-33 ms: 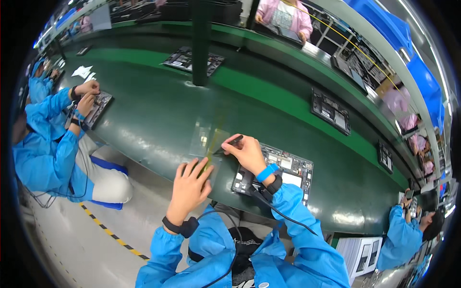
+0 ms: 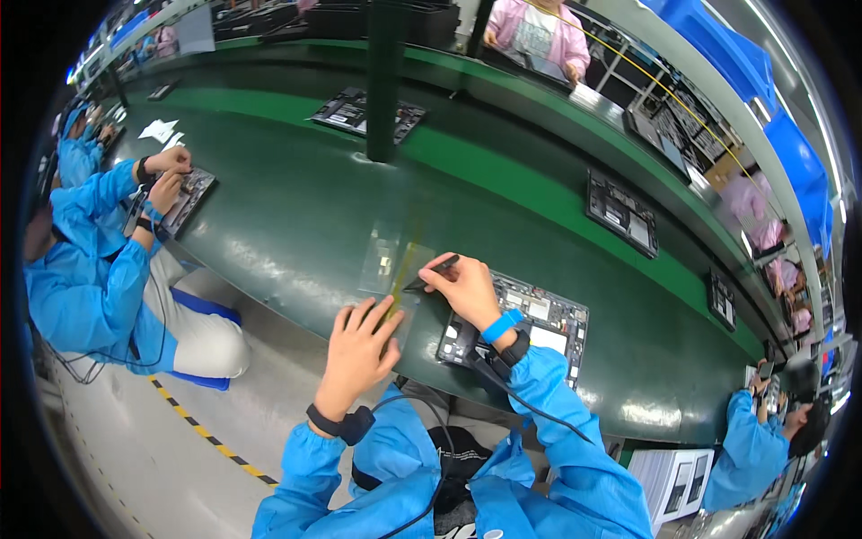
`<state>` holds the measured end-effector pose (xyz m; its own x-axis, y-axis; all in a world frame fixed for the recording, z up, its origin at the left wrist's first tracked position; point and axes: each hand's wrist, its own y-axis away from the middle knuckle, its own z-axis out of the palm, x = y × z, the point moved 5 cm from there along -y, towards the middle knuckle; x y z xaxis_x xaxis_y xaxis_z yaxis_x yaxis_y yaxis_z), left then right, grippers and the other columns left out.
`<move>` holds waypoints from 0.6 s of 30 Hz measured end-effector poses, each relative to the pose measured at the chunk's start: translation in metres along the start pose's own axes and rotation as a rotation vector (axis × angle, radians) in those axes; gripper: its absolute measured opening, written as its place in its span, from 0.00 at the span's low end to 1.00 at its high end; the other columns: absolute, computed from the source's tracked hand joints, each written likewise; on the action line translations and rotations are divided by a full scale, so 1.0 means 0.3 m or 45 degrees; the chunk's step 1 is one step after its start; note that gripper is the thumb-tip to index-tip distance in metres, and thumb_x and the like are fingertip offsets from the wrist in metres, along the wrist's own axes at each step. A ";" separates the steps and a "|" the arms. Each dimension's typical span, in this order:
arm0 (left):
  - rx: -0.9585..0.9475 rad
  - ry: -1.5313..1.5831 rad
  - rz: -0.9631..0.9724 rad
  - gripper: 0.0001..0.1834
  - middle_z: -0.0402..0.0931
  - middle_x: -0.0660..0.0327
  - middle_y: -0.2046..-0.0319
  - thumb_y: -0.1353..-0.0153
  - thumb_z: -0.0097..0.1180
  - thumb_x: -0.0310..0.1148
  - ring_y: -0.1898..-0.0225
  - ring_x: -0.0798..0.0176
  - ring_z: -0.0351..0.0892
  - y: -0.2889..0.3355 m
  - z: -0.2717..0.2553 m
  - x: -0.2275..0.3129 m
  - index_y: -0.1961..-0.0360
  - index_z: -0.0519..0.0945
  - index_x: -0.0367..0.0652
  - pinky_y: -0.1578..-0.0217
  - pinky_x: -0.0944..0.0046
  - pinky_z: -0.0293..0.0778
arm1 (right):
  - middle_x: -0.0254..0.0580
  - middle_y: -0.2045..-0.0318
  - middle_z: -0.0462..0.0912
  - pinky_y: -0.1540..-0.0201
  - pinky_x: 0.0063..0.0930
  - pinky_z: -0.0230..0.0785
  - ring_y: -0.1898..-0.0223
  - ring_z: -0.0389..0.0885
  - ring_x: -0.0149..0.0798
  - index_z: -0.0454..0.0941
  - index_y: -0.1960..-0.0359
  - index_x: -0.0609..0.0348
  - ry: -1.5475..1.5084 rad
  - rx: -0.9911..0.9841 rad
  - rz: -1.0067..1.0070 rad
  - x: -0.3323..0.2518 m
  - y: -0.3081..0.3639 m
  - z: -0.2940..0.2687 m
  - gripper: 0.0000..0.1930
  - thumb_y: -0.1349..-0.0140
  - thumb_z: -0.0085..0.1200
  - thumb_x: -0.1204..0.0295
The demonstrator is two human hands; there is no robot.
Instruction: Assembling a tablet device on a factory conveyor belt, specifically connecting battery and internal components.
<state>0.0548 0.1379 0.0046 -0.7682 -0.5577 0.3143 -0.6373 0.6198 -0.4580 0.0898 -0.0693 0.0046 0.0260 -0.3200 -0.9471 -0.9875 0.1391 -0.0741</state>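
Observation:
My left hand [image 2: 359, 352] lies with its fingers spread, the fingertips on a clear plastic sheet [image 2: 371, 274] with a yellow strip [image 2: 412, 260]. Pinched in my right hand [image 2: 470, 295] are black tweezers [image 2: 446, 263], whose tips point down at the sheet just beside my left fingertips. Small pale pieces [image 2: 385, 266] sit on the sheet. Partly beneath my right wrist is an opened laptop base [image 2: 576, 316] with bare circuit boards; my forearm hides some of it.
A green workbench [image 2: 269, 216] carries more opened laptop bases [image 2: 621, 212] along its far side. A dark green post [image 2: 382, 90] rises beyond my hands. A black cable [image 2: 539, 409] runs from my right wrist. Co-workers in blue sit at left [image 2: 99, 269] and right [image 2: 745, 449].
The whole picture has shifted very slightly. Both hands keep their places over the sheet, and the tweezers stay in my right hand.

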 end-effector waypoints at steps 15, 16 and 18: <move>0.053 0.048 -0.023 0.21 0.75 0.56 0.41 0.48 0.62 0.34 0.40 0.50 0.71 -0.012 0.006 -0.003 0.51 0.82 0.43 0.39 0.45 0.65 | 0.43 0.71 0.89 0.65 0.26 0.78 0.69 0.88 0.32 0.85 0.61 0.66 0.012 -0.029 0.082 -0.006 0.007 0.002 0.09 0.36 0.65 0.71; 0.060 0.043 -0.014 0.21 0.75 0.56 0.41 0.48 0.62 0.34 0.40 0.49 0.71 -0.010 0.008 -0.003 0.51 0.82 0.43 0.39 0.45 0.65 | 0.44 0.70 0.89 0.64 0.26 0.79 0.69 0.88 0.33 0.85 0.61 0.66 0.079 -0.057 0.088 -0.012 0.006 0.005 0.09 0.36 0.65 0.71; 0.069 0.037 -0.007 0.21 0.75 0.56 0.41 0.49 0.62 0.34 0.40 0.49 0.71 -0.008 0.009 -0.004 0.51 0.82 0.43 0.39 0.45 0.65 | 0.44 0.70 0.89 0.64 0.26 0.79 0.68 0.89 0.33 0.85 0.61 0.66 0.083 -0.058 0.064 -0.012 0.002 0.008 0.09 0.36 0.65 0.72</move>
<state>0.0573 0.1356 0.0032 -0.7666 -0.5445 0.3403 -0.6379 0.5852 -0.5006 0.0894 -0.0658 0.0072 -0.0322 -0.3741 -0.9268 -0.9934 0.1143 -0.0116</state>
